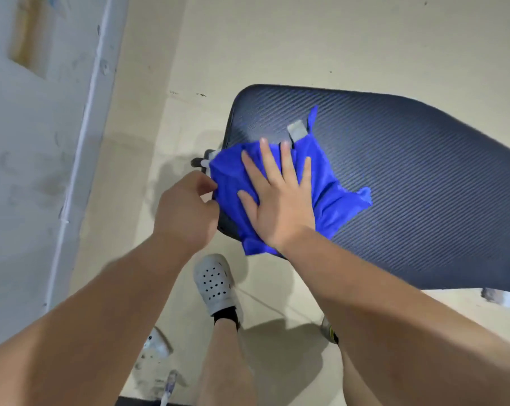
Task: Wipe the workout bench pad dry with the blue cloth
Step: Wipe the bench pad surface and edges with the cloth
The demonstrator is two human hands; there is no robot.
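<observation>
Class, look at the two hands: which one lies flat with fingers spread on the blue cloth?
The right hand, palm down on the blue cloth. The left hand is curled, pinching the cloth's edge.

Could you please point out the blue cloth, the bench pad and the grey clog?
blue cloth [332,189]: head view, bare fabric right of the fingers.
bench pad [423,183]: head view, ribbed top surface.
grey clog [214,281]: head view, perforated upper.

The bench pad [409,186] runs off the right edge, the blue cloth [329,194] hides its near corner, and the left hand [186,209] curls its fingertips out of sight.
</observation>
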